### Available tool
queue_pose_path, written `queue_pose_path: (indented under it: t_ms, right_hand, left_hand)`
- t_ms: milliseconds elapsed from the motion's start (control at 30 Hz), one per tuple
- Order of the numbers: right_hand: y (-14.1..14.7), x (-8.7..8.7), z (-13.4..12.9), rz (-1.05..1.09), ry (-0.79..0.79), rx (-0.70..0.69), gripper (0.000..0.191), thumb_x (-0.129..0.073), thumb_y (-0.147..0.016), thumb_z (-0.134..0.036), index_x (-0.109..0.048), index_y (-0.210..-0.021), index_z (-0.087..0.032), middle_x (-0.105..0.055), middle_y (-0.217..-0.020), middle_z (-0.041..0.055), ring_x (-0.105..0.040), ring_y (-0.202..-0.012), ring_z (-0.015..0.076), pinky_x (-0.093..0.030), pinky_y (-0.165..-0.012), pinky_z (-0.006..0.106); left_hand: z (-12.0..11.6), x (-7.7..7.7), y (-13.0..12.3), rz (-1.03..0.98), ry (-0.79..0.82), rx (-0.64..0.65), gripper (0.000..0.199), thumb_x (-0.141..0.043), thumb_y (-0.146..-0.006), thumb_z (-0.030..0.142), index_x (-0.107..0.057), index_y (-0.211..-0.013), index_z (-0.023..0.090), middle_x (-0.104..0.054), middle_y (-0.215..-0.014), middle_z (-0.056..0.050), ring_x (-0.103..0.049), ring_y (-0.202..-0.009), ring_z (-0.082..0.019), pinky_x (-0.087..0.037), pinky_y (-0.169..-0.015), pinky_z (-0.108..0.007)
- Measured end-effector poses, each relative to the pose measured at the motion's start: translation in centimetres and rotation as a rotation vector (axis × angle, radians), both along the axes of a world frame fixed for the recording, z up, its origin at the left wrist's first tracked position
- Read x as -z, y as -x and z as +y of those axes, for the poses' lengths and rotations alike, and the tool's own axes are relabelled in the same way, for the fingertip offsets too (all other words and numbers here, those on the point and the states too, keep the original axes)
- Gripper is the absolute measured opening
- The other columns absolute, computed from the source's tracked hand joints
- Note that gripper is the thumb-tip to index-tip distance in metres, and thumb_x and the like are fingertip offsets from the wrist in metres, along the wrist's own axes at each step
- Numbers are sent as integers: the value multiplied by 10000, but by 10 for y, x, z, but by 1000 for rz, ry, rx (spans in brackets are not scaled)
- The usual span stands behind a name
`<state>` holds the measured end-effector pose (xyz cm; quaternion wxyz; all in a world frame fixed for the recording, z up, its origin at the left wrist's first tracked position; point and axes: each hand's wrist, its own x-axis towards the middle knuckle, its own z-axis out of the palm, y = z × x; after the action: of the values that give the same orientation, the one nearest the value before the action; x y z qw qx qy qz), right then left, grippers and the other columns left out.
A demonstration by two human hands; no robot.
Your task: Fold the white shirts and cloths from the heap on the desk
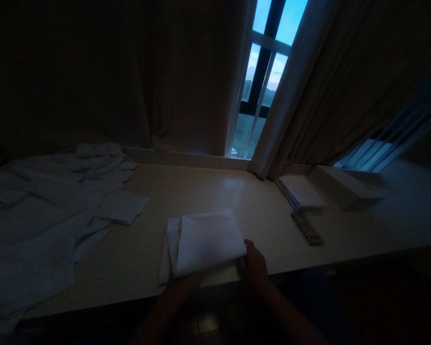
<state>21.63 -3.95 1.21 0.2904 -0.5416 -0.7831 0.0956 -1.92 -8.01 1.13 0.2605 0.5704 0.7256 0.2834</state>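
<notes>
A folded white cloth (210,242), stacked in layers, lies near the front edge of the light wooden tabletop (187,187). My right hand (254,263) is closed around its near right corner, the fingers curled against the fabric. At the near left edge, my left hand (183,286) touches the cloth from below. Its fingers are hidden under the fabric and in deep shadow, so their hold cannot be made out. The left side of the cloth shows loose overlapping layers.
A loose heap of white garments (57,206) covers the left side. To the right are a stack of folded cloth (301,191), a pixelated dark object (307,230) and a pale box (345,189). Dark curtains (194,81) hang behind, parted at a window (266,72). The room is dim.
</notes>
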Motion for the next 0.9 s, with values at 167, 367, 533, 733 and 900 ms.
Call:
queue_pose_path:
  t_ms: [167,367,533,733,900]
  right_hand:
    - [-1,8,1,-3,-16,53,398,-449,-842,-255,-441,-1222,-138,-655,-895,80,-607,-742,216,-429,-632,292]
    - [0,6,-2,-15,-63,28,502,-453,-818,-240,-396,-1303,-125,-649,-977,113,-610,-805,232,-456,-686,322]
    - [0,10,-2,-21,-96,18,512,-447,-815,-227,-390,-1312,-116,-646,-1003,125,-608,-832,234,-470,-721,337]
    - [1,15,-2,-74,-106,48,557,-470,-808,-241,-371,-1340,-111,-638,-1013,133,-596,-829,251,-473,-730,363]
    - [2,13,-3,-70,-78,39,600,-487,-797,-238,-341,-1365,-112,-625,-1079,145,-591,-868,262,-471,-756,377]
  left_hand:
    - [14,-25,38,-612,-129,-318,480,-634,-642,417,-650,-1066,191,-707,-1014,-104,-622,-1020,-294,-506,-810,-377]
    - [27,-40,64,-840,-167,-443,502,-454,-783,578,-573,-1089,199,-688,-857,-70,-626,-678,-179,-470,-563,-290]
    - [38,-45,65,-424,-62,-315,545,-611,-667,643,-676,-963,190,-697,-927,-80,-628,-838,-229,-460,-725,-323]
    - [67,-45,68,-265,38,-252,661,-632,-606,693,-685,-950,131,-698,-1001,-174,-642,-933,-317,-441,-844,-403]
    - [80,-42,68,-298,17,-277,535,-691,-576,616,-687,-826,143,-712,-914,-170,-654,-850,-312,-452,-789,-391]
